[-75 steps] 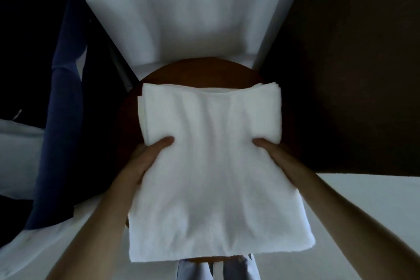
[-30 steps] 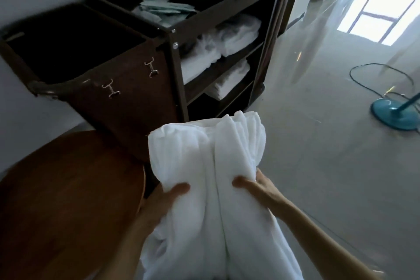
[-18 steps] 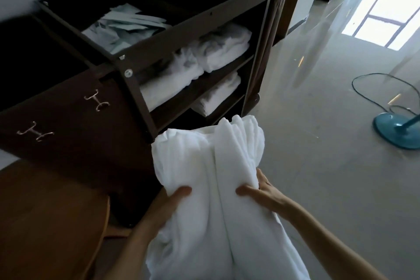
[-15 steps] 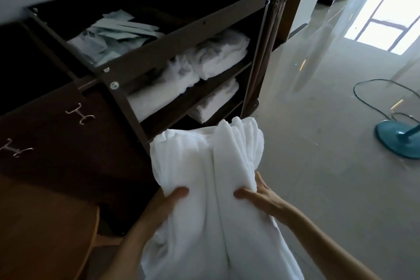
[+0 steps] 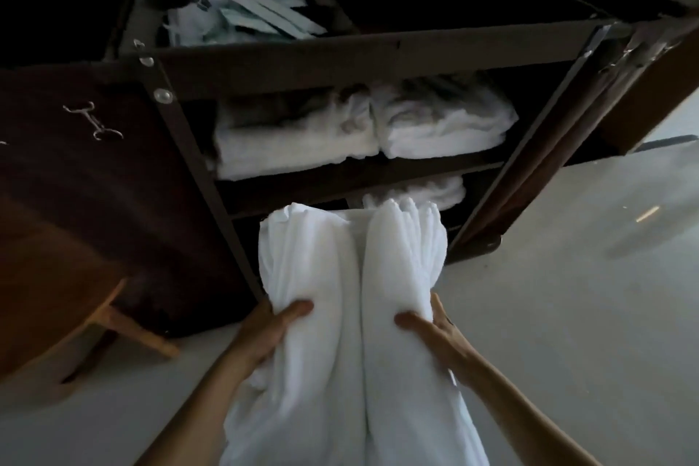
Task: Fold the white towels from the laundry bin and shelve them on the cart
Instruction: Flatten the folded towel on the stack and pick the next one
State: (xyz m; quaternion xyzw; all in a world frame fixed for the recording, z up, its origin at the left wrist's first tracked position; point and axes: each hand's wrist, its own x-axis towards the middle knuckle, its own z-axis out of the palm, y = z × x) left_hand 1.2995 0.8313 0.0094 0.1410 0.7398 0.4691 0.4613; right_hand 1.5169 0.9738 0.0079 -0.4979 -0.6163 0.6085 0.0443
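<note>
Cart (image 5: 340,60) nearer; towel (image 5: 314,265) (sagging) held between left hand (image 5: 272,329) and right hand (image 5: 431,337).

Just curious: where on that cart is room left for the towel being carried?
Lower shelf: dark gap between the left post and its single towel pile. Middle shelf: crowded, two piles side by side. Top tray: packets at left, right half looks bare.

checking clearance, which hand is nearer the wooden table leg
Left. The left hand holds the towel to the right of the wooden table leg; the right hand holds it farther right.
</note>
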